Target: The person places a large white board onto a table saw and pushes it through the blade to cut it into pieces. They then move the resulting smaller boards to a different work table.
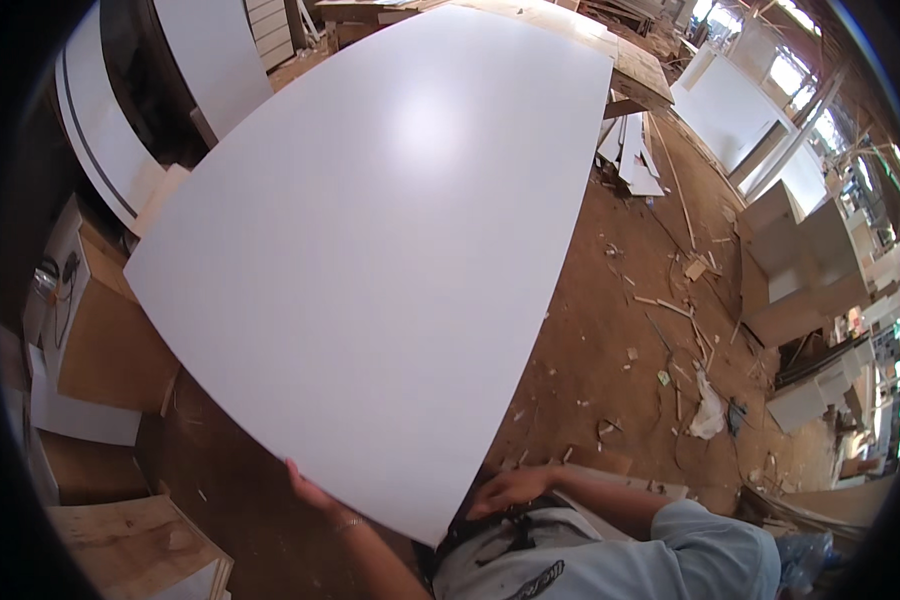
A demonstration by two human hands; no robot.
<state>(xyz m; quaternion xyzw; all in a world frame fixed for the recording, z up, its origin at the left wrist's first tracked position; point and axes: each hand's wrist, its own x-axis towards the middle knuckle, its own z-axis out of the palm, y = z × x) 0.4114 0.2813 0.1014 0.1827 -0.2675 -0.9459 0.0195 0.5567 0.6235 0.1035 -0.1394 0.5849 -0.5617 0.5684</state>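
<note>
A large white board (pixel 370 270) with a glossy face stretches away from my waist, its near corner pointing at my body. My left hand (pixel 315 490) grips the board's near left edge; the thumb shows at the rim and the fingers are hidden beneath. Beside the near corner, to the right of the board, my right hand (pixel 513 489) rests low against my waist. Its fingers bend down toward dark cloth, and their tips are lost in shadow, so I cannot tell whether they hold anything.
The board's far end lies over a wooden worktable (pixel 640 72). Brown box-like cabinets (pixel 120 350) stand at the left, with a plywood piece (pixel 135 545) nearer. Offcuts, sticks and a white plastic bag (pixel 708 408) litter the dirt floor at right. Cabinet carcasses (pixel 800 260) stand farther right.
</note>
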